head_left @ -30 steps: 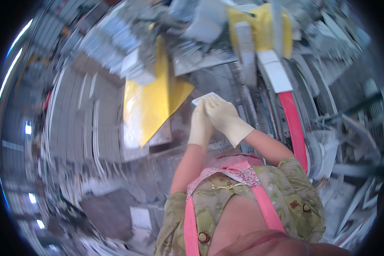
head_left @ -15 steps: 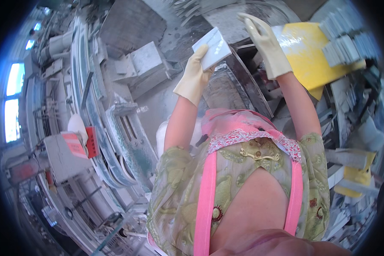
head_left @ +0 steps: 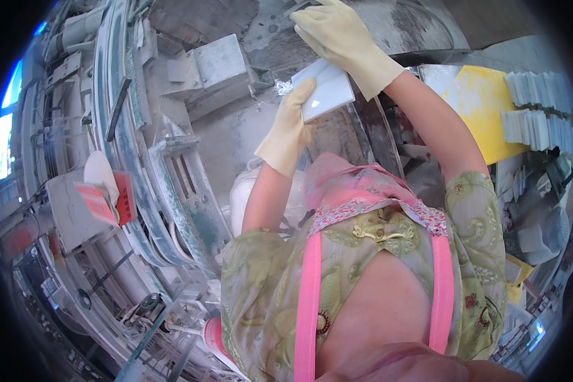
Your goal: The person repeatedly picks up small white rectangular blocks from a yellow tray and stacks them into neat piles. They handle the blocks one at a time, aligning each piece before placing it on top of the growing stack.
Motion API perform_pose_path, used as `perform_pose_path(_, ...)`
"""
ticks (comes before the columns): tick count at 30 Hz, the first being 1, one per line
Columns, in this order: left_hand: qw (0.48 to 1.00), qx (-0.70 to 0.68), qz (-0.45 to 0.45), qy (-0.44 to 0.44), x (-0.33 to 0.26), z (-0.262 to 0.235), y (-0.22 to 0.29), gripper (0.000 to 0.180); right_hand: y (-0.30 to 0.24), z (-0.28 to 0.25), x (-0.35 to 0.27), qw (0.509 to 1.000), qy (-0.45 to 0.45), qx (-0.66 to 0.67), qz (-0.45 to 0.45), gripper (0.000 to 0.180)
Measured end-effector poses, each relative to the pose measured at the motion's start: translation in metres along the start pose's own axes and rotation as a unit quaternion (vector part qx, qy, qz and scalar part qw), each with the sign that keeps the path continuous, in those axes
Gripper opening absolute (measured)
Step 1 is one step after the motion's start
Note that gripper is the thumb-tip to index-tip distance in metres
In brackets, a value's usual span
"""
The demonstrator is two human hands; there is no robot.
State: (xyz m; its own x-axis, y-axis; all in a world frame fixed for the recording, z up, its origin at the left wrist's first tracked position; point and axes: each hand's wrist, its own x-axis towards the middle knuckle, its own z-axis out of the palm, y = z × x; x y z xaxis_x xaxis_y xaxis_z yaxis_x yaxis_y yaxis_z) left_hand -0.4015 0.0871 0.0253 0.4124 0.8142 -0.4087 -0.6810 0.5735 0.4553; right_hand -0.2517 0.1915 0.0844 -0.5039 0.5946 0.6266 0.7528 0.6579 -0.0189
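A glossy white square tile (head_left: 328,95) is gripped by my left hand (head_left: 293,111) in a cream rubber glove, its thumb lying across the tile's face. My right hand (head_left: 337,38), gloved the same way, is just beyond the tile, and its wrist and cuff overlap the tile's far right corner in this view. Its fingers point left, stretched out and partly apart, with nothing visible in them. I cannot tell whether this hand touches the tile.
Stacked pale tiles (head_left: 528,127) stand at the right beside a yellow sheet (head_left: 484,108). Dusty machine rails (head_left: 111,95) run along the left. A grey block (head_left: 219,67) sits left of my hands. Further left are a red-and-white box (head_left: 105,200) and a white bucket (head_left: 245,191) near my left forearm.
My right hand has swung left, from right of the tile to its far side. The tile in my left hand has come slightly nearer and turned a little.
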Motion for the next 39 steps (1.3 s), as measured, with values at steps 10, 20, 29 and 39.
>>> perform_pose_path(10,0.950,-0.150,0.253,0.107,-0.038,-0.044,0.089,0.027,0.027,0.018,-0.065,0.949,-0.131,0.199,0.208,0.033)
perform_pose_path(20,0.831,-0.239,0.486,0.124,-0.114,-0.065,0.157,0.025,0.007,-0.011,-0.191,0.738,-0.237,0.451,0.442,0.033)
perform_pose_path(29,0.795,-0.273,0.523,0.145,-0.140,-0.077,0.151,0.025,0.012,-0.009,-0.184,0.724,-0.250,0.465,0.443,0.037)
perform_pose_path(39,0.815,-0.255,0.494,0.164,-0.121,-0.074,0.144,0.025,0.003,-0.022,-0.159,0.728,-0.269,0.440,0.452,0.036)
